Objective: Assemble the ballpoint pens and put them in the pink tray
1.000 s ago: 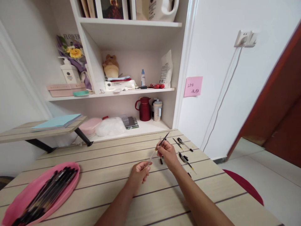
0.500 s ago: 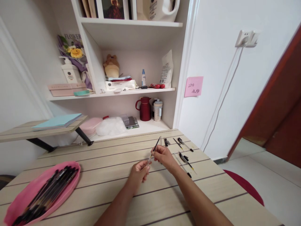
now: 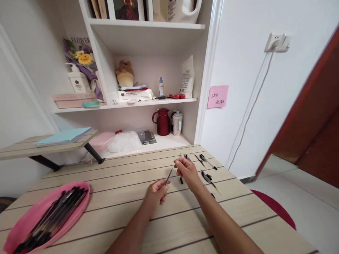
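Note:
My left hand (image 3: 156, 193) is closed in a pinch on a thin dark pen refill (image 3: 168, 175) that points up and to the right. My right hand (image 3: 186, 170) hovers just right of the refill's tip, fingers pinched together; what they hold is too small to make out. Both hands are above the wooden table (image 3: 119, 183). Loose pen parts (image 3: 208, 176) lie on the table beside the right hand, and a small black cap (image 3: 181, 180) lies under it. A pink tray (image 3: 25, 220) with several black pens sits at the near left.
White shelves (image 3: 148, 102) stand behind the table with a red jug (image 3: 162, 122), a cup, bottles and bags. A low side shelf with a blue folder (image 3: 63, 135) is at the left. A pink note (image 3: 217, 96) hangs on the wall; a door is at the right.
The right hand let go of the refill's upper end and pulled slightly away. The refill is now held by the left hand alone and looks shorter.

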Demonstrator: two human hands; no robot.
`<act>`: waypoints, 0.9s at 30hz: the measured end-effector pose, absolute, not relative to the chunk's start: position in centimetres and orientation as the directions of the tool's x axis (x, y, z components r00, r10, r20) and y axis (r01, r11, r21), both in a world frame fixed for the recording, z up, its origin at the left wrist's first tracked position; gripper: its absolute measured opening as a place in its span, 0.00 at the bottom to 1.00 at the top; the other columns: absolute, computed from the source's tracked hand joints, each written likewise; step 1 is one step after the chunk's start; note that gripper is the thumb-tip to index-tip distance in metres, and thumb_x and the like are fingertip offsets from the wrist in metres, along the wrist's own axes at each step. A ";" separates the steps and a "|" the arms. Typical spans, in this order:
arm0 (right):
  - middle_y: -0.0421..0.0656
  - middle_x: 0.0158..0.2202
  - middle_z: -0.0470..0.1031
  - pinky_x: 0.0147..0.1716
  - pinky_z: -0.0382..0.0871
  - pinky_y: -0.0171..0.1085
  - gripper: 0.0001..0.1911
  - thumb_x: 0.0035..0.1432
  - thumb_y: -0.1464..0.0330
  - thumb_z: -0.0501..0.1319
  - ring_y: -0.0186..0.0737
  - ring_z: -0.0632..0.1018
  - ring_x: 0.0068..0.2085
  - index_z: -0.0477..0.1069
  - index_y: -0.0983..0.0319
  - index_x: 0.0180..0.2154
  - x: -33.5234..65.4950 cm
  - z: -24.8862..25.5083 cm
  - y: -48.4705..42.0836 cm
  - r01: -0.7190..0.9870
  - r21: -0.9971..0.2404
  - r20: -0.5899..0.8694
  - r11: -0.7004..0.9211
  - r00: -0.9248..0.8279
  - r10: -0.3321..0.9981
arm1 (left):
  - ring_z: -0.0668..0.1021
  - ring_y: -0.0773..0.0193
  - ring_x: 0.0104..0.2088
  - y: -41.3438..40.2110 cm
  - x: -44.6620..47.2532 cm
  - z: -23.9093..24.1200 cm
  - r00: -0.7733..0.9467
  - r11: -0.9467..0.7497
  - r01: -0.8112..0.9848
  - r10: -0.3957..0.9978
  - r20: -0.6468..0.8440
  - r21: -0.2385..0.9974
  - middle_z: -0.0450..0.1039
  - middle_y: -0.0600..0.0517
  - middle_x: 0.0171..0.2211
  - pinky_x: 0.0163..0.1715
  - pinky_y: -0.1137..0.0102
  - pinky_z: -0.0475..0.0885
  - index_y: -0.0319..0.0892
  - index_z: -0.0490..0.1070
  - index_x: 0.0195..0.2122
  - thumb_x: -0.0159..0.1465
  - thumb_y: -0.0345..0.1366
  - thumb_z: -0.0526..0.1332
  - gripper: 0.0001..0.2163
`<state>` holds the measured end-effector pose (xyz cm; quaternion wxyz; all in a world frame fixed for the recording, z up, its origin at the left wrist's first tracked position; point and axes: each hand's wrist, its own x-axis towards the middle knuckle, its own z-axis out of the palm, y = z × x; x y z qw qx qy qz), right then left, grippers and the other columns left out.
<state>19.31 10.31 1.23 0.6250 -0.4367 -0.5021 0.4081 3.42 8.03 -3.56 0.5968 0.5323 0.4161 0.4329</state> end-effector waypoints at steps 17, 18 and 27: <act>0.54 0.32 0.75 0.30 0.62 0.38 0.08 0.50 0.71 0.55 0.47 0.76 0.35 0.72 0.65 0.30 20.4 -0.5 10.2 0.963 -0.247 0.152 -0.103 0.143 0.978 | 0.65 0.72 0.18 8.2 2.8 -3.0 0.319 0.082 -0.291 0.947 0.016 0.953 0.63 0.57 0.20 0.18 0.75 0.58 0.38 0.66 0.47 0.55 0.44 0.58 0.21; 0.56 0.33 0.75 0.31 0.62 0.38 0.08 0.50 0.72 0.56 0.48 0.76 0.35 0.72 0.66 0.31 19.9 -0.8 10.0 0.967 -0.235 0.147 -0.101 0.138 0.980 | 0.65 0.72 0.18 8.2 2.8 -3.1 0.317 0.079 -0.286 0.948 0.016 0.955 0.63 0.57 0.19 0.18 0.75 0.58 0.38 0.66 0.47 0.55 0.44 0.59 0.22; 0.46 0.26 0.74 0.27 0.63 0.36 0.06 0.48 0.70 0.56 0.40 0.74 0.28 0.70 0.63 0.28 19.3 -0.4 10.7 0.751 -0.656 0.237 0.075 0.110 0.965 | 0.65 0.73 0.17 8.0 3.1 -3.1 0.328 0.061 -0.211 0.945 0.012 0.976 0.63 0.57 0.19 0.18 0.75 0.58 0.37 0.66 0.47 0.54 0.45 0.59 0.22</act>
